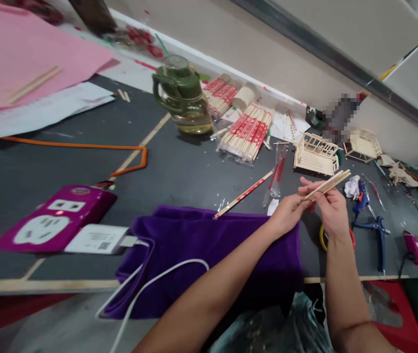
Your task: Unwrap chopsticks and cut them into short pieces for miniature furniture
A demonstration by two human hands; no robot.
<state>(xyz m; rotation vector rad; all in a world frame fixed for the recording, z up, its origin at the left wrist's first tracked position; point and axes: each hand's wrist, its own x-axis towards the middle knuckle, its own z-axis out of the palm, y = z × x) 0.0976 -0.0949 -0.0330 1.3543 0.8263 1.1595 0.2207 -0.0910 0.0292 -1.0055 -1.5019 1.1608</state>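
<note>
From where I operate, my left hand (288, 213) and right hand (333, 211) meet, both pinching a bundle of thin, pale wooden sticks (332, 183) by its near end, the far ends slanting up and free. I'd keep the pinch light but even, since narrow sticks like these could roll or fan apart. Bracing the near ends with my left fingertips while my right thumb squares the sides should work well; the far tips look uneven, so I'd level them without bending any.

Below my left forearm lies a folded purple cloth (209, 245); a loose edge could snag a dropped stick. Just beyond my hands, the small slatted wooden frame (315, 163) sits on the dark grey surface (179, 181), so I'd keep the tips away from its rails.

I can't count the sticks: they overlap, and my fingers cover their near ends. My right wrist hides most of the yellow and red loops (323, 239), so I can't tell what they belong to. Farther off, a pixelated patch (341, 117) masks whatever is there.
</note>
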